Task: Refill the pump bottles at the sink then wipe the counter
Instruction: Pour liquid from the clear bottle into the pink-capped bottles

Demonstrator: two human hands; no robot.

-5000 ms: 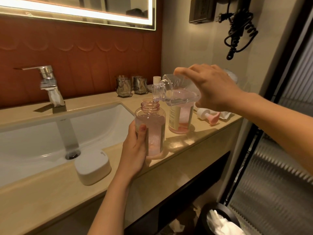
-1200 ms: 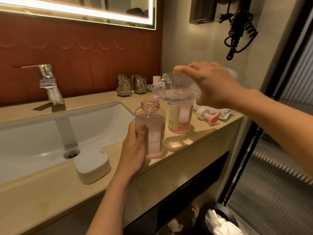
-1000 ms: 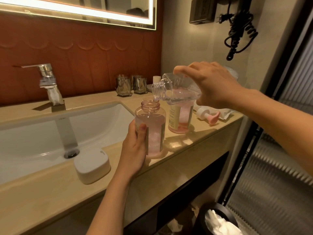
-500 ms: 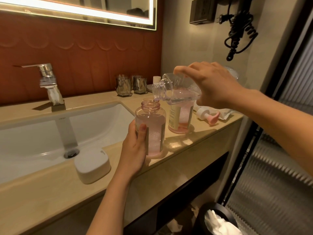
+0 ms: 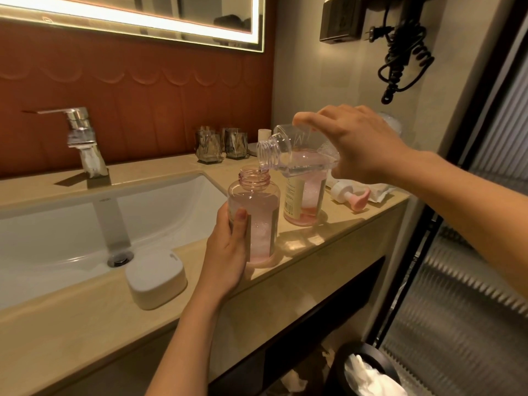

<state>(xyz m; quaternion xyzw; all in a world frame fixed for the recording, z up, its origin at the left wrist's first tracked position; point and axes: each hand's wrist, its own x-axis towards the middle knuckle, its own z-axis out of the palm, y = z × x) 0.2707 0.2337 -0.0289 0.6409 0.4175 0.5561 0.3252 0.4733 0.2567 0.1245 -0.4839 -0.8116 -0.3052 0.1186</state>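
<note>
Mid-pour on the first refill. Left hand [image 5: 225, 252] was wrapped around the lower body of the pink pump bottle [image 5: 257, 224], thumb across the front. The bottle stood upright on the tabletop [image 5: 85, 324], close to the front edge and just right of the sink [image 5: 171, 207], with its neck open and no pump on it. Right hand [image 5: 363, 147] gripped the clear refill bottle [image 5: 288, 151] from above. It was tipped near horizontal, mouth just over the pink bottle's neck, with a thin stream going in.

The level looked near the shoulder to me, so I judged this fill close to done.

Risks from here:
- Overfill. The neck is narrow and the liquid is pale, so the level is hard to read. If the tilt comes back late it runs down the sides.
- Stream drift. The two mouths barely overlap, so a small wobble of the right hand would put liquid on the tabletop or on the left thumb.
- Wet grip near the edge. If the bottle slips it goes off the front.
- Displacement. The pump head [image 5: 347, 195] lay well apart, by the second bottle [image 5: 304, 201]. Pushing its tube into a brimful bottle would spill more.

The second bottle looked nearly empty, and the wiping had not started.
</note>
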